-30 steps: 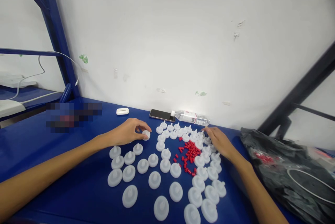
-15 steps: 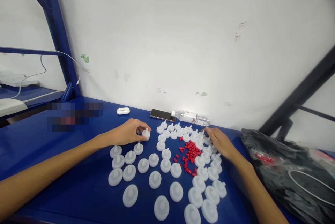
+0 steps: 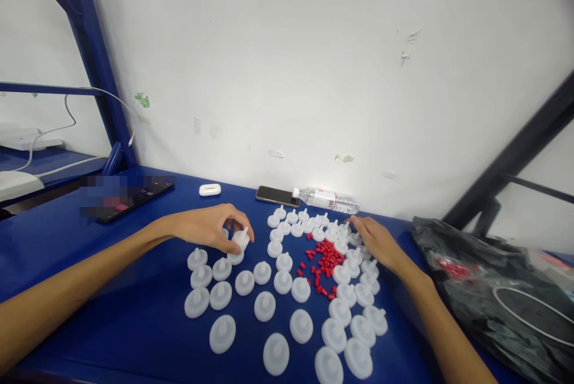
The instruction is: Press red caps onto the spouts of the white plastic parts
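My left hand pinches a white disc-shaped cap with a spout between thumb and fingers, held just over another white cap on the blue table. At the far right of the cluster, my right hand has its fingertips closed at the spout of a white cap, which stays low among its neighbours. Many similar caps stand spout up around both hands. Small red plugs lie heaped between the caps.
Along the wall lie a white case, a phone and a clear plastic bottle. Another phone, partly blurred out, is at the left. A black plastic bag with red pieces covers the right end.
My left hand has moved slightly left and down with the cap, which now overlaps another cap in view. My right hand has stayed in place. The left phone's screen shows more clearly.
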`<state>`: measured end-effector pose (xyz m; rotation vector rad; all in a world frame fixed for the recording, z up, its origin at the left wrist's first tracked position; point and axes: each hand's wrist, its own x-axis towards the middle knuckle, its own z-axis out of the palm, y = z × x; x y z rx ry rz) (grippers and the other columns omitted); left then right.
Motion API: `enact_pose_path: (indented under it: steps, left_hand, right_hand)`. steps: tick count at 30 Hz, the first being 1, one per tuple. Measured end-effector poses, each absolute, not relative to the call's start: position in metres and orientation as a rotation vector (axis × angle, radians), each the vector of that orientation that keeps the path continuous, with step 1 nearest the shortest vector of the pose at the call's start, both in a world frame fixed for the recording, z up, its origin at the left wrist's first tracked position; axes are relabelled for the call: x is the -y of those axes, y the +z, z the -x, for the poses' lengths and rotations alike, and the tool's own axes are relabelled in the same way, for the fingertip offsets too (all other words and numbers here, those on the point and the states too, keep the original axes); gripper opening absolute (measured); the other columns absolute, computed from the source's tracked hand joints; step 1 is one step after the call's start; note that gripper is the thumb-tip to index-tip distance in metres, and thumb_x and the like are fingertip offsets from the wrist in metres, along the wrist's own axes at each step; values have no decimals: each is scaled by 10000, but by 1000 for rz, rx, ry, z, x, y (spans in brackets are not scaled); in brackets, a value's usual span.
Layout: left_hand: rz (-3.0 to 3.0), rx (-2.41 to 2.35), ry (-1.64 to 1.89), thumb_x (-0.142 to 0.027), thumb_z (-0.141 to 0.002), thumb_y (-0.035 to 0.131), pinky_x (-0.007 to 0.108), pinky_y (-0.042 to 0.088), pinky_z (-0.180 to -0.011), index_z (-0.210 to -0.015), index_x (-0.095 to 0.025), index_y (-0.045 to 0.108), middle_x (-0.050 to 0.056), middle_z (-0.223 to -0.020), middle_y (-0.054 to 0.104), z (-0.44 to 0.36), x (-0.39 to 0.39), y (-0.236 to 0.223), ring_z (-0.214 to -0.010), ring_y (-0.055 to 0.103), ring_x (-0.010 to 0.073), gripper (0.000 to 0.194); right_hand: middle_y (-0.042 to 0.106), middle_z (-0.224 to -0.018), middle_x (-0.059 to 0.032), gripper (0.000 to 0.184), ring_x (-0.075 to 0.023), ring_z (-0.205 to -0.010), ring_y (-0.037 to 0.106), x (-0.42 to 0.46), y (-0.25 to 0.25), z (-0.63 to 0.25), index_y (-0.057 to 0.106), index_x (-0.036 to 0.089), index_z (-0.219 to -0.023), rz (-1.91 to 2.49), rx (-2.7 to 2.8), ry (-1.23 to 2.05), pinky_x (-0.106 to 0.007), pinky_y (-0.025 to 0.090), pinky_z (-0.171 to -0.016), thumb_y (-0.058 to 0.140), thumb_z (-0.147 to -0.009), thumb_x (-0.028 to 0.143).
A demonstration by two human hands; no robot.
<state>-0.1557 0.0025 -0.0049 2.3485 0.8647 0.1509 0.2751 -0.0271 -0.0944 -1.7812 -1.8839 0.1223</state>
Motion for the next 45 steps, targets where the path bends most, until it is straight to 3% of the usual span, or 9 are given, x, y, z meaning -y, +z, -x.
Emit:
enact_pose_path:
  steps: [7,16,24,30,35,40,45]
  left_hand:
    - [-2336,-875,172,-390,-792,774,263,464,-818,-1089,-305,767,-7,-1080,737,158,-7,-11,-1007,643,229,308]
    - [-2394,-967,445,-407,-845,716,276,461,-831,-1144,-239,757,26,-1066,729,151,-8,-22,-943,614,208,345]
    - [-2433,-953,246,-347,-823,725,260,483,-785,-1125,-271,759,7,-1119,735,149,-2,-20,-975,661,216,313]
    - [-2452,-987,253,-383,-805,756,270,499,-734,-1187,-279,743,19,-1189,736,150,-4,-28,-892,693,221,396]
    - [-2400,-944,396,-422,-823,765,270,501,-784,-1190,-294,740,14,-1222,730,149,-2,-26,-1050,658,246,390]
    - [-2313,-881,552,-482,-819,791,297,490,-877,-1203,-335,725,-15,-1231,729,142,11,-20,-1064,643,231,416]
    - [-2327,-772,436,-436,-815,808,288,472,-920,-1188,-340,731,-29,-1233,732,133,25,-22,-1103,646,221,393]
  right_hand:
    - [750,-1110,-118,551,-306,-1118,664,27,-94,-275,745,217,-1057,1791,1896,140,-412,461,-1015,296,-1013,533]
    - [749,-1117,-120,539,-313,-1111,666,26,-95,-277,739,224,-1027,1788,1904,132,-418,470,-1001,310,-1009,550]
    - [749,-1059,-109,536,-299,-1063,673,25,-95,-278,732,227,-987,1787,1915,118,-402,475,-971,306,-1013,551]
    - [746,-1011,-103,529,-294,-1037,677,26,-95,-278,726,227,-956,1789,1929,101,-395,481,-944,304,-1014,541]
    - [745,-1012,-101,521,-295,-1048,677,26,-95,-277,722,228,-947,1788,1940,82,-391,483,-940,305,-1009,534]
    - [736,-957,-93,528,-284,-983,681,26,-94,-277,705,231,-895,1799,1956,76,-383,489,-899,295,-1011,543]
    - [724,-928,-86,532,-275,-951,680,26,-93,-276,675,233,-840,1813,1960,78,-380,487,-883,286,-1012,552]
